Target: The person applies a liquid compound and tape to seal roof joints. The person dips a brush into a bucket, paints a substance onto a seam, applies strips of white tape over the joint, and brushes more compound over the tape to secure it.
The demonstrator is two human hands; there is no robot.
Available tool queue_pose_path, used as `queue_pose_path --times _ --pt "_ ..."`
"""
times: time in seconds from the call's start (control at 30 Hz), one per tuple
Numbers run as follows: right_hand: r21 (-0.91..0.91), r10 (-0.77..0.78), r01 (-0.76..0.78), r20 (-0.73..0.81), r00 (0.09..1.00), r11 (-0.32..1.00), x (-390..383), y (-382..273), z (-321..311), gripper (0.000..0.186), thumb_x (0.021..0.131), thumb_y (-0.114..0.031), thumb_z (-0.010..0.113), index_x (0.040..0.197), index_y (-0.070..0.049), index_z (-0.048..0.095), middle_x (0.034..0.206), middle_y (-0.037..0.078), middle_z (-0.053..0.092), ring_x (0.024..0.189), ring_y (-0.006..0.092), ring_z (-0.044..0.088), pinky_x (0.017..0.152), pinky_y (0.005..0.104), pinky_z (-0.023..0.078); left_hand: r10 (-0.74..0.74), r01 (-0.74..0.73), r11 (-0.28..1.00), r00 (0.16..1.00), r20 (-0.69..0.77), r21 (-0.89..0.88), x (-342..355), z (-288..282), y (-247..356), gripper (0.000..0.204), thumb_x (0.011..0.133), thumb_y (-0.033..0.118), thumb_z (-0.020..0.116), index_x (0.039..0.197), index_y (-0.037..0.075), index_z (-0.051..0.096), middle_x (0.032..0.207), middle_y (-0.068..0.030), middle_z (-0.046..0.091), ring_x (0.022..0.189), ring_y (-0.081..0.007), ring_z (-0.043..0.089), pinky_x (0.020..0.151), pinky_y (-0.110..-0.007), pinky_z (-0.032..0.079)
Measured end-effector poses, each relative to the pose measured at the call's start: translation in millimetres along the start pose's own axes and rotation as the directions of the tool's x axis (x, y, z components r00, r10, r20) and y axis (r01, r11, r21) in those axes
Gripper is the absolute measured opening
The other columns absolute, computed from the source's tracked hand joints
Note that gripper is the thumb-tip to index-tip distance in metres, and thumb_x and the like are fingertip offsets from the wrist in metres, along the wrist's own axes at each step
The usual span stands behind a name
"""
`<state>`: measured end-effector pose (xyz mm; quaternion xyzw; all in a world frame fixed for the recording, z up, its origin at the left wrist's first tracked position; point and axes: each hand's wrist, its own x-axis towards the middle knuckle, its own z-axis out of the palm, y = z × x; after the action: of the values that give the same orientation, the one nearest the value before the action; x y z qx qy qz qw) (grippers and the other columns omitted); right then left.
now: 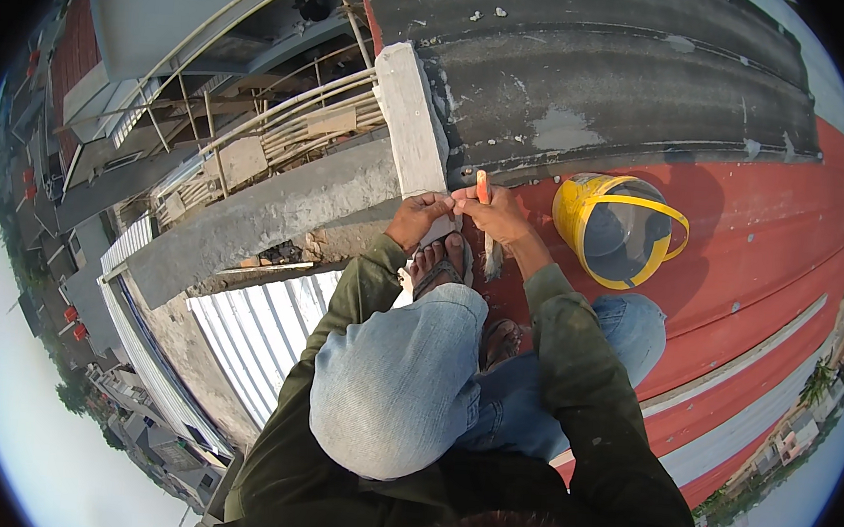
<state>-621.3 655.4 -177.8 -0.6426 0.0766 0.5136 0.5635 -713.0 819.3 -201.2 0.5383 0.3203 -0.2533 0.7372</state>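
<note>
My right hand (497,216) is closed round a paintbrush with an orange handle (483,188). Its pale, coated bristles (493,259) point back toward my feet. My left hand (415,220) is in a pinch, its fingertips meeting those of my right hand above the end of a white-coated wall top (412,126). Whatever lies between the pinched fingers is hidden or too small to name. Right of my hands, a yellow bucket (570,215) with a yellow handle leans on the red roof, its inside grey.
I crouch in sandals (438,272) at the roof's edge. Red corrugated sheets (738,222) slope off to the right, dark grey coated ones (612,71) lie ahead. On the left are a concrete ledge (280,200), bamboo poles (305,123), a white metal sheet (252,320) and a drop toward lower buildings.
</note>
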Motion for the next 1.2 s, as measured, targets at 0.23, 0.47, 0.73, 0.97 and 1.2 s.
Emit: queue_pose_path --times 0.23,0.47,0.73,0.97,1.2 --pt "-0.064 -0.015 0.015 0.006 1.0 0.998 0.3 -1.5 7.0 0.028 0.077 -0.017 0.07 0.099 0.0 0.069 0.086 0.007 0.069 0.08 0.0134 0.064 0.07 0.0277 0.05 0.032 -0.033 0.999 0.999 0.002 0.03 -1.4 -2.7 -3.3 0.023 0.093 0.02 0.056 0.089 0.0 0.064 0.08 -0.0047 0.065 0.073 -0.0116 0.057 0.068 -0.025 0.045" --pt "-0.215 -0.153 0.147 -0.013 0.988 0.966 2.7 13.1 7.7 0.026 0.078 -0.017 0.071 0.098 0.0 0.068 0.09 0.009 0.07 0.084 0.0164 0.065 0.078 0.0303 0.05 -0.148 0.134 0.968 0.988 -0.051 -0.213 -3.4 7.5 0.6 0.023 0.092 0.018 0.052 0.089 -0.003 0.063 0.083 -0.0101 0.065 0.069 -0.0172 0.061 0.063 -0.029 0.049" --pt "-0.419 -0.202 0.166 -0.043 0.978 0.893 11.0 21.6 9.1 0.021 0.081 -0.019 0.069 0.095 -0.004 0.069 0.085 0.011 0.069 0.077 0.0228 0.066 0.073 0.0345 0.05 -0.168 0.142 0.948 0.983 -0.07 -0.284 1.5 8.5 -9.5 0.022 0.09 0.014 0.05 0.087 -0.002 0.064 0.084 -0.0116 0.065 0.072 -0.0213 0.063 0.066 -0.032 0.05" --pt "-0.33 -0.316 0.2 -0.348 0.883 0.922 35.9 48.2 2.1 0.02 0.083 -0.02 0.068 0.094 -0.003 0.068 0.072 0.006 0.066 0.07 0.0153 0.064 0.066 0.0318 0.049 -0.059 0.09 0.986 0.977 -0.207 0.144 3.7 11.1 -3.0 0.028 0.089 0.024 0.054 0.087 -0.001 0.064 0.08 -0.0084 0.064 0.076 -0.0186 0.059 0.074 -0.029 0.046" --pt "-0.601 -0.436 0.142 -0.377 0.817 0.787 58.5 44.9 14.3 0.024 0.085 -0.026 0.065 0.09 -0.002 0.066 0.077 0.018 0.067 0.075 0.0356 0.066 0.068 0.0405 0.05 -0.011 0.012 1.0 0.929 -0.37 0.0 1.4 -12.9 -3.1 0.028 0.088 0.026 0.06 0.073 0.002 0.063 0.073 -0.0038 0.062 0.07 -0.0128 0.054 0.069 -0.027 0.043"
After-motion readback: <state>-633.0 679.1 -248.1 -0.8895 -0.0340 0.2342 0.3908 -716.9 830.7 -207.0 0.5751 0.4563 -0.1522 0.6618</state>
